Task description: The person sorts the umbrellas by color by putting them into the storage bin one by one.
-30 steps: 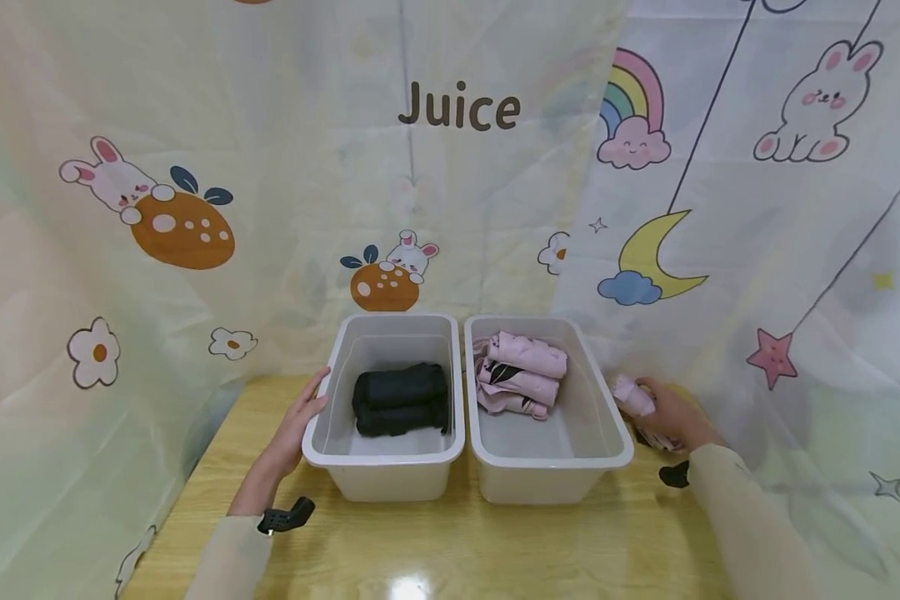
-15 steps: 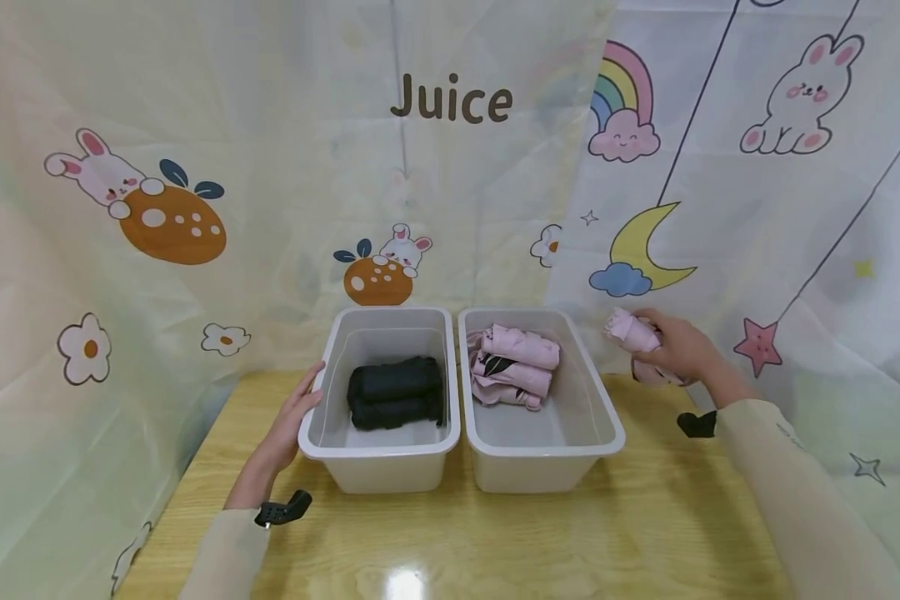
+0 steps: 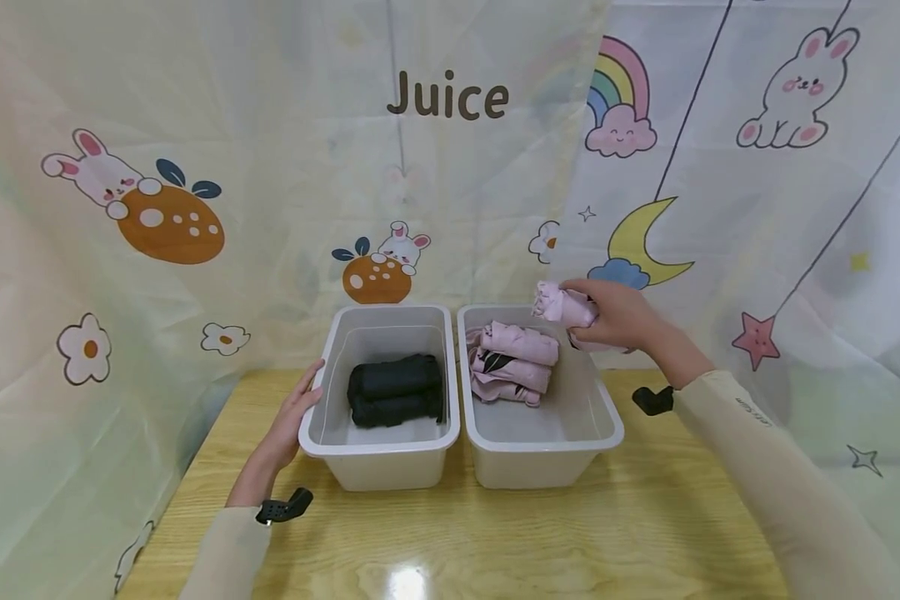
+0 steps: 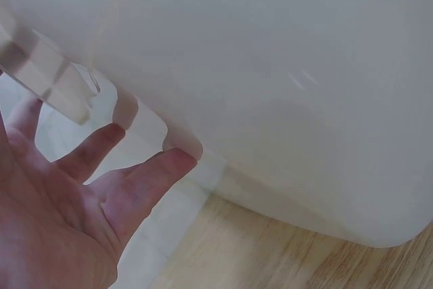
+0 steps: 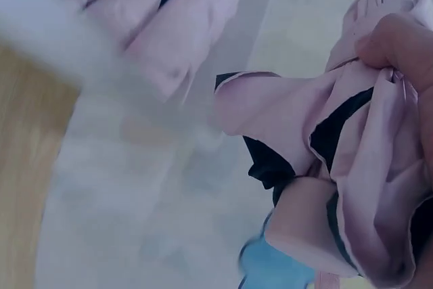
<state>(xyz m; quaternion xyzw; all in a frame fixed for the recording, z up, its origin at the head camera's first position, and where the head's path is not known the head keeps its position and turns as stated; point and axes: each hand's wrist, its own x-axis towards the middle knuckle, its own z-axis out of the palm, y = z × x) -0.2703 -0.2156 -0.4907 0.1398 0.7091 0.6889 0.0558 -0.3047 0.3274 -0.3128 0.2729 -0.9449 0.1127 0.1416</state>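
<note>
My right hand (image 3: 621, 315) grips a pink folding umbrella (image 3: 564, 306), loosely furled, above the back right of the right-hand bin (image 3: 543, 448). Its black underside and a smooth pink end piece (image 5: 304, 225) show in the right wrist view. Inside that bin, toward its back left, lie several pink folding umbrellas (image 3: 513, 367). My left hand (image 3: 288, 421) rests against the left side of the left-hand bin (image 3: 378, 449), its extended fingertips (image 4: 177, 159) at the wall under the rim. Black folding umbrellas (image 3: 395, 389) lie side by side in this bin.
Both white plastic bins stand close together on a wooden table (image 3: 420, 533). Behind them and at the sides hangs a patterned cloth (image 3: 285, 208) with cartoon prints. The cloth is close to the bins' back rims.
My right hand has lifted the pink umbrella from the table right of the bins and carried it left over the right-hand bin. My left hand stays at its bin.
</note>
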